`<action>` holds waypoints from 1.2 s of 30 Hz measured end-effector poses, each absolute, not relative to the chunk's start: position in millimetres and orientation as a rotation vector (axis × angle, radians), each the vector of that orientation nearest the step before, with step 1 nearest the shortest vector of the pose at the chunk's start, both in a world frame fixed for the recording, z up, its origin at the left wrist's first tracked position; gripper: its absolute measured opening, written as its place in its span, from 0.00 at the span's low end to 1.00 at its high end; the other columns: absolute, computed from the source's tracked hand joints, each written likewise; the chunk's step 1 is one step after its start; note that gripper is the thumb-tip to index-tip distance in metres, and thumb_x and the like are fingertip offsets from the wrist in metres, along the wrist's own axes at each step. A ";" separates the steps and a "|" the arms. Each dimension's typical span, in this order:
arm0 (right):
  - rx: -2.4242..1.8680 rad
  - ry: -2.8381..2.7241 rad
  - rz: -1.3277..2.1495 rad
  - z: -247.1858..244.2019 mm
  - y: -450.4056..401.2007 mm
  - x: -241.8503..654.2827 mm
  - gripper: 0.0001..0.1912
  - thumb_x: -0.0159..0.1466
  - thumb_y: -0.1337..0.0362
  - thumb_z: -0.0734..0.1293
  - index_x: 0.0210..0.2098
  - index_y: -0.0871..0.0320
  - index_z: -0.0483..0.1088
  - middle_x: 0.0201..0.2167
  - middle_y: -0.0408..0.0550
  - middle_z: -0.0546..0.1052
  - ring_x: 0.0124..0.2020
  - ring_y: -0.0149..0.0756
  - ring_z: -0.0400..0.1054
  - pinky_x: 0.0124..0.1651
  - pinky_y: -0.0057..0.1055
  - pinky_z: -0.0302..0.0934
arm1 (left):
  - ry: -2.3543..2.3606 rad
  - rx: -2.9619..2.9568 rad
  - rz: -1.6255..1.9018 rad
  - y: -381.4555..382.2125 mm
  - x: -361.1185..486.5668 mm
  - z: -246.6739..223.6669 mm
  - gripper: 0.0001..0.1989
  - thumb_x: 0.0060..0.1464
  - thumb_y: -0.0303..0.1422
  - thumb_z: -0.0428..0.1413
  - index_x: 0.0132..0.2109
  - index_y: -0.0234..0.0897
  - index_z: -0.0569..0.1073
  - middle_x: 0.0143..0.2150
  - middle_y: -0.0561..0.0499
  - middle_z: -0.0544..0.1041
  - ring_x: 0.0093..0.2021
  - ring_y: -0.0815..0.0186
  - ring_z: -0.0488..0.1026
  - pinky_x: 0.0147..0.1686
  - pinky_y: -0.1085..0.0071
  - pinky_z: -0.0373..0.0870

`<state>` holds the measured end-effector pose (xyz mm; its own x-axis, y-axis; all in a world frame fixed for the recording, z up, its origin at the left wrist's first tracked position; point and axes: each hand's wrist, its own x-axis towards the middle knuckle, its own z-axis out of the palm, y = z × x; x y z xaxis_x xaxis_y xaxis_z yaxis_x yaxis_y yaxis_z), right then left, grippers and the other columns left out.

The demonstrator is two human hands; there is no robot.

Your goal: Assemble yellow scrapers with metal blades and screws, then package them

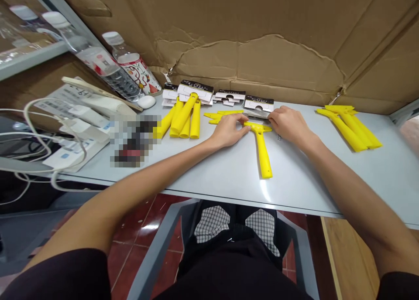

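Black shirt (pixel 238 269) foremost, yellow T-shaped tool (pixel 263 154), its head between both hands (pixel 229 131)

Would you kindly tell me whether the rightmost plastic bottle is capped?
Capped: a white cap sits on top of the plastic bottle.

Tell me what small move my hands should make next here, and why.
Probably line the greyish strip up squarely with the wide head of the yellow tool: the strip sits just beyond that head, your left hand pinches the head's left end, and your right hand is at the strip's right end. I can't tell whether it's already seated.
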<state>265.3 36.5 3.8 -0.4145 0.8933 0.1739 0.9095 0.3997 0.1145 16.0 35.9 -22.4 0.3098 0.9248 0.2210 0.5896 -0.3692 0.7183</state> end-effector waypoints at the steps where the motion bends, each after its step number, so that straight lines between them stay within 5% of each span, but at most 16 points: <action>1: -1.651 -2.515 -0.309 3.9 34.9 265.0 0.17 0.74 0.69 0.58 0.46 0.60 0.79 0.44 0.61 0.83 0.49 0.54 0.74 0.35 0.40 0.51 | 1.343 1.960 0.847 36.6 18.8 -21.0 0.12 0.58 0.33 0.68 0.48 0.36 0.83 0.49 0.43 0.86 0.46 0.55 0.82 0.56 0.55 0.76; 5: -1.566 -2.230 -0.121 4.2 26.0 270.9 0.13 0.71 0.69 0.60 0.44 0.60 0.78 0.43 0.59 0.83 0.44 0.49 0.75 0.40 0.39 0.58 | 1.166 1.396 0.920 31.7 26.2 -17.0 0.12 0.54 0.27 0.70 0.46 0.33 0.81 0.40 0.45 0.83 0.35 0.62 0.81 0.45 0.59 0.81; 8: -1.411 -1.991 0.275 3.3 18.1 276.5 0.08 0.69 0.65 0.64 0.39 0.57 0.76 0.36 0.51 0.82 0.35 0.41 0.74 0.43 0.38 0.64 | 0.946 1.047 1.045 25.5 28.1 -16.0 0.10 0.52 0.19 0.67 0.41 0.32 0.78 0.40 0.46 0.82 0.41 0.63 0.83 0.53 0.59 0.81; 13: -1.280 -1.852 0.706 7.5 6.2 275.8 0.09 0.66 0.57 0.70 0.37 0.56 0.76 0.35 0.50 0.81 0.35 0.39 0.72 0.42 0.37 0.67 | 0.805 0.848 1.069 17.2 23.2 -14.7 0.13 0.53 0.17 0.65 0.44 0.35 0.77 0.37 0.50 0.81 0.40 0.65 0.83 0.57 0.57 0.82; 36: -1.291 -1.863 0.863 24.3 -14.7 266.9 0.11 0.65 0.55 0.72 0.36 0.57 0.79 0.30 0.47 0.78 0.30 0.35 0.67 0.33 0.35 0.62 | 0.797 0.835 0.998 1.4 17.3 -18.1 0.09 0.51 0.21 0.71 0.41 0.30 0.84 0.45 0.44 0.85 0.45 0.61 0.84 0.58 0.57 0.80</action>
